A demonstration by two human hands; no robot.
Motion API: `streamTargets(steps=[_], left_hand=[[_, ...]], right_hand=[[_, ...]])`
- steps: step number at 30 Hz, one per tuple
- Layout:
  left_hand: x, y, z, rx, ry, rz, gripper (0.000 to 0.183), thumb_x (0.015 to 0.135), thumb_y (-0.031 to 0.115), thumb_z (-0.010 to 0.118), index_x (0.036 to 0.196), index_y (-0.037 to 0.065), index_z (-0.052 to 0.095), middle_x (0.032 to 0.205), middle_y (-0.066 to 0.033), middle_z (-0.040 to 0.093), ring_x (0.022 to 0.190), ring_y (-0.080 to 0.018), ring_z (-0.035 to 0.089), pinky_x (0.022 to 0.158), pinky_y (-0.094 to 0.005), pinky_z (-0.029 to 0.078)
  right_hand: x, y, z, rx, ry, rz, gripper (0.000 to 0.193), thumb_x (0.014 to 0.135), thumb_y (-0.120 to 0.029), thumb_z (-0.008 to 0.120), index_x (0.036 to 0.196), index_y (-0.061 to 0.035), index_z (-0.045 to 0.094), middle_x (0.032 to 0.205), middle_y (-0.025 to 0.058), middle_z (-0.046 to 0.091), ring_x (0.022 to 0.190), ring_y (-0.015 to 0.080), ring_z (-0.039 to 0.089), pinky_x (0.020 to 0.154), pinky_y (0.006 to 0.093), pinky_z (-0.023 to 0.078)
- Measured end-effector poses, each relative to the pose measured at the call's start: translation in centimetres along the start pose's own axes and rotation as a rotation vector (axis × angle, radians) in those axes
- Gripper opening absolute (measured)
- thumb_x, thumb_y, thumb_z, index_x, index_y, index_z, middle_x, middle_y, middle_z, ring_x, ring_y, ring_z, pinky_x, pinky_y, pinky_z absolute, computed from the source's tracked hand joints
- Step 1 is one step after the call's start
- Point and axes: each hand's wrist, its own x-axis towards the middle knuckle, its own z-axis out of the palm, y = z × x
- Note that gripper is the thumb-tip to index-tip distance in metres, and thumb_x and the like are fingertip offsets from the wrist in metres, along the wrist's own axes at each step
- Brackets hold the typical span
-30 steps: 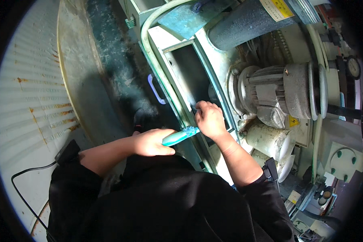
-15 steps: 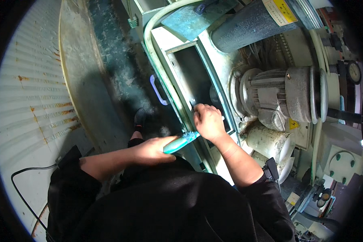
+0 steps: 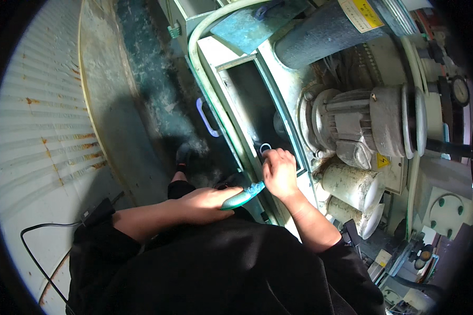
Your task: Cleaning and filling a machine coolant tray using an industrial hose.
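Far left: corrugated wall panel, pale, with rust streaks; a black cable looped near its lower part. Next, the wearer's foot in a dark shoe rested on the worn floor.

Left hand: thumb above, fingers beneath, clasped around the near end of a turquoise shoe-shaped item; exact kind uncertain. Item lay tilted, its narrow end rising toward the right hand. Judged light, with a pliable upper surface and a firmer green lower edge; not obviously fragile. Slipperiness could not be told. Best hold judged to be the broad near end, pinched from above and below, leaving the narrow end exposed.

Lavender handle stood out from the machine's side, beyond the left hand.

Right hand: fingers curled inward, just beside the item's narrow end; contact unclear. A ring-ended tool showed at the fingertips, apparently gripped, its remainder hidden. Behind it lay a framed recess, dark inside.

Further right: dark cylinder, grimy finned motor, and, near the edge, a round gauge.
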Motion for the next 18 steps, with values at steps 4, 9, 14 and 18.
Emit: streamTargets(steps=[4, 9, 14, 18], left_hand=[[0.2, 2.6, -1.2, 0.208, -0.101, -0.120, 0.064, 0.097, 0.029, 0.061, 0.154, 0.013, 0.040, 0.114, -0.0236, 0.071, 0.104, -0.0432, 0.068, 0.093, -0.0522, 0.053], [0.8, 5.6, -2.6, 0.470, -0.190, -0.225, 0.064, 0.095, 0.025, 0.060, 0.156, 0.020, 0.041, 0.106, -0.0218, 0.073, 0.096, -0.0432, 0.071, 0.090, -0.0538, 0.054], [1.3, 5.7, -2.1, 0.669, -0.220, -0.183, 0.065, 0.093, 0.021, 0.060, 0.156, 0.022, 0.042, 0.102, -0.0221, 0.073, 0.092, -0.0419, 0.072, 0.085, -0.0556, 0.056], [1.8, 3.9, -1.2, 0.858, -0.133, 0.031, 0.066, 0.090, 0.020, 0.061, 0.154, 0.019, 0.045, 0.092, -0.0168, 0.074, 0.082, -0.0382, 0.074, 0.074, -0.0506, 0.060]], right_hand=[[-1.5, 0.8, 0.1, 0.027, 0.058, -0.006, 0.017, 0.081, -0.006, 0.066, 0.097, -0.0079, 0.066, 0.088, 0.0131, 0.059, 0.088, 0.0348, 0.058, 0.082, 0.0477, 0.043], [-2.4, 1.1, -0.2, 0.064, 0.112, 0.003, 0.017, 0.082, -0.005, 0.065, 0.099, -0.0074, 0.067, 0.090, 0.0126, 0.060, 0.089, 0.0349, 0.057, 0.083, 0.0473, 0.043], [-3.9, 1.3, -0.3, 0.083, 0.187, 0.001, 0.016, 0.085, -0.004, 0.065, 0.101, -0.0067, 0.067, 0.093, 0.0127, 0.060, 0.091, 0.0353, 0.057, 0.085, 0.0467, 0.044], [-5.0, 1.2, -0.7, 0.097, 0.224, 0.017, 0.017, 0.086, -0.004, 0.065, 0.102, -0.0057, 0.067, 0.093, 0.0126, 0.060, 0.092, 0.0351, 0.058, 0.086, 0.0466, 0.044]])
